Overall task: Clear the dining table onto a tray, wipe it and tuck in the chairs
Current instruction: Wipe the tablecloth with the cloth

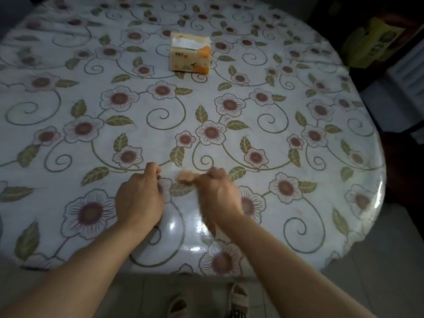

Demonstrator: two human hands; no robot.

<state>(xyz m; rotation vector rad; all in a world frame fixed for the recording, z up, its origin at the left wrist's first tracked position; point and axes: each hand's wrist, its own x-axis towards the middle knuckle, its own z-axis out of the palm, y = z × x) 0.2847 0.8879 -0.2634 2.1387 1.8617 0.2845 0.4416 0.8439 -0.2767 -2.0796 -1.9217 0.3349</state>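
Observation:
The round table [344,203] wears a glossy white cloth printed with flowers and leaves. Both my hands hover over its near middle, close together. My right hand [218,193] is blurred by motion, and its curled fingers grip a small tan wad [185,176] that sticks out to the left. It looks like tissue or cloth. My left hand [140,198] has its fingers curled inward a little left of the wad. Whether it pinches anything is hidden. An opened orange and cream tissue pack [190,55] stands upright at the far middle of the table.
A yellow-green box [371,42] sits on dark furniture beyond the table's far right edge. Tiled floor [390,260] lies to the right and below the near edge, where my two sandalled feet [236,297] show.

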